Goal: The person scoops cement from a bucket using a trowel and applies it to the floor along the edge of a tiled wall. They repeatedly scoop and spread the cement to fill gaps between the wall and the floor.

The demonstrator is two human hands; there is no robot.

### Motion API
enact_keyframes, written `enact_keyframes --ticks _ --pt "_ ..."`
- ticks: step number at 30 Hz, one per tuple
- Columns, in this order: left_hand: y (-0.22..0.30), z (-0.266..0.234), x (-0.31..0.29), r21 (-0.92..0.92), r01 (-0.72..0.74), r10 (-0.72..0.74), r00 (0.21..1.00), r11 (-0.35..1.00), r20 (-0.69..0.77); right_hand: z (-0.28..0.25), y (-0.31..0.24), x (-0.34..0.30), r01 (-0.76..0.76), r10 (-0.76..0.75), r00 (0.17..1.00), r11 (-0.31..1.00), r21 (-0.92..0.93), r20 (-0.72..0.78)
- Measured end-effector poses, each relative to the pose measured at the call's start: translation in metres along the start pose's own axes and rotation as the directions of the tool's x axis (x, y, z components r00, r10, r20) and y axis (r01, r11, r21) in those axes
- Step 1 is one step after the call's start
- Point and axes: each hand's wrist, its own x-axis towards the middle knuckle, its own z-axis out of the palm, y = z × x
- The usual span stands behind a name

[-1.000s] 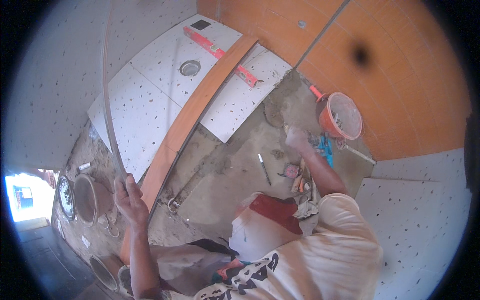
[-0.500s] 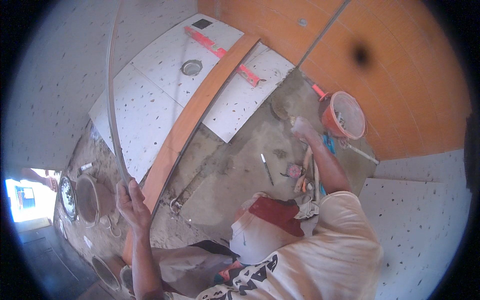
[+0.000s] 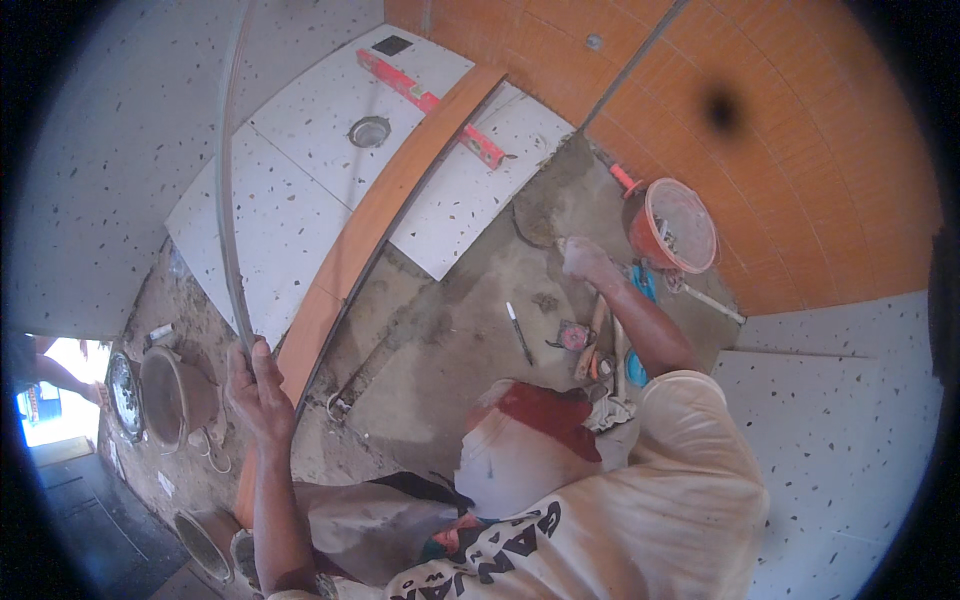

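My left hand is closed around the lower end of a long grey metal bar, which stands up along the speckled wall. In my right hand is a trowel, its rounded blade resting on wet grey mortar. An orange wood-grain board lies slantwise over white speckled floor tiles and across a red spirit level. Nearer me on the mortar lie a marker pen and a pink-and-black tape measure. My fingers partly hide the trowel's handle.
An orange bucket stands by the orange tiled wall, with a red-handled tool beside it. Grey buckets stand at left. A round drain opens in the tiles. Another person's arm shows in the bright doorway.
The whole view has shifted slightly. My right hand and the trowel have moved a little left and nearer. The other person's arm shows more in the doorway. My left hand still grips the bar.
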Motion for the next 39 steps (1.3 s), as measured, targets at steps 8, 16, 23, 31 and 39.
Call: enact_keyframes --ticks 8,16,23,31,39 --pt "0.009 -0.008 -0.005 0.026 -0.047 0.047 0.999 0.999 -0.004 0.091 -0.008 -0.012 0.074 -0.102 0.879 0.994 -0.078 -0.465" --pt "0.005 -0.025 -0.011 0.021 -0.023 0.024 0.998 1.0 -0.051 0.088 -0.04 -0.03 -0.086 0.112 0.984 0.98 0.18 -0.141" --pt "0.005 -0.044 -0.019 -0.042 -0.041 0.037 0.995 0.998 -0.096 0.08 -0.014 -0.055 -0.129 0.176 0.967 0.961 0.245 -0.183" --pt "0.012 -0.053 -0.021 0.018 -0.05 0.052 0.991 0.999 -0.119 0.017 -0.026 -0.011 -0.222 0.227 0.974 0.915 0.337 0.025" --pt "0.017 -0.112 -0.034 0.16 -0.016 0.057 0.965 0.987 -0.256 0.009 -0.067 -0.084 -0.18 0.175 0.984 0.968 0.177 0.041"
